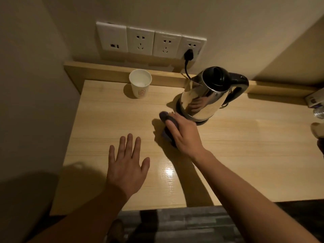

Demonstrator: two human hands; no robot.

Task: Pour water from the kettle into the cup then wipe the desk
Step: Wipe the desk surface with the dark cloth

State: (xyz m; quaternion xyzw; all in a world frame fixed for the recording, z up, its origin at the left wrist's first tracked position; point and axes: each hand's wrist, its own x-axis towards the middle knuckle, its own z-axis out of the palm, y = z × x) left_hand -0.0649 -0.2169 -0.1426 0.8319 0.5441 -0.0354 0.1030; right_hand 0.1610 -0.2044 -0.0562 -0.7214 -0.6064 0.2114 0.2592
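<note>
A steel kettle (206,97) with a black lid and handle stands on its base at the back right of the wooden desk (245,146). A white paper cup (140,83) with water in it sits at the back left, against the raised ledge. My right hand (185,135) presses a dark cloth (169,120) onto the desk just in front of the kettle. My left hand (127,163) lies flat on the desk with fingers spread, holding nothing.
A row of wall sockets (149,41) is above the ledge; a black plug (188,54) and its cord run to the kettle. A box (314,99) and a plastic bottle (319,112) lie at the right edge. Dark floor shows below the desk's front edge.
</note>
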